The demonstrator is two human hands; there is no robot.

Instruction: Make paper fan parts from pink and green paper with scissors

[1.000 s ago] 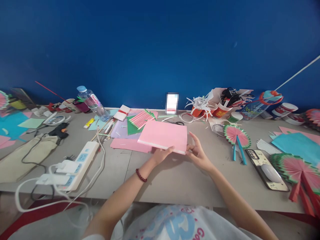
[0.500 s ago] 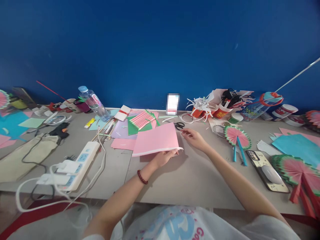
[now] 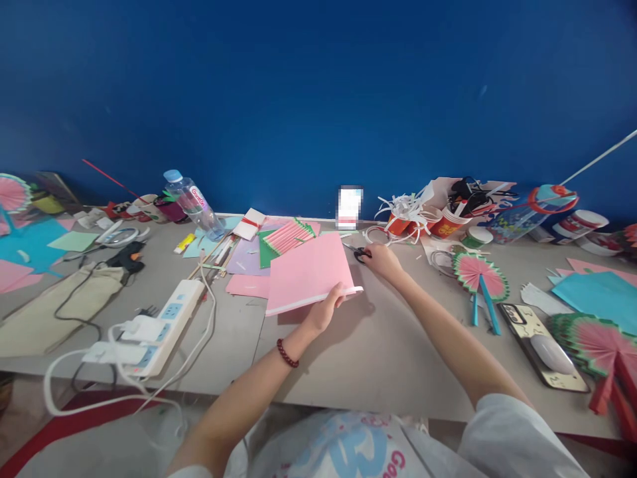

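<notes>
My left hand (image 3: 324,309) pinches the near edge of a folded pink paper sheet (image 3: 308,271) and holds it tilted above the grey table (image 3: 378,358). A red bead bracelet sits on that wrist. My right hand (image 3: 382,261) is stretched forward to the black-handled scissors (image 3: 359,251) lying just behind the pink sheet. Its fingers curl over the scissor handles and hide part of them. A pleated pink and green paper strip (image 3: 291,236) lies behind the sheet on green and lilac papers.
A white power strip (image 3: 164,318) with plugs and cables lies at the left, beside a water bottle (image 3: 195,206) and a black glue gun (image 3: 128,255). Paper cups with white strips (image 3: 408,216), finished pink-green paper fans (image 3: 480,279), a phone (image 3: 542,348) and cyan paper (image 3: 597,292) fill the right.
My right hand let go of the pink sheet's right edge and reached forward to the scissors. My left hand alone now holds the sheet, shifted slightly left and tilted.
</notes>
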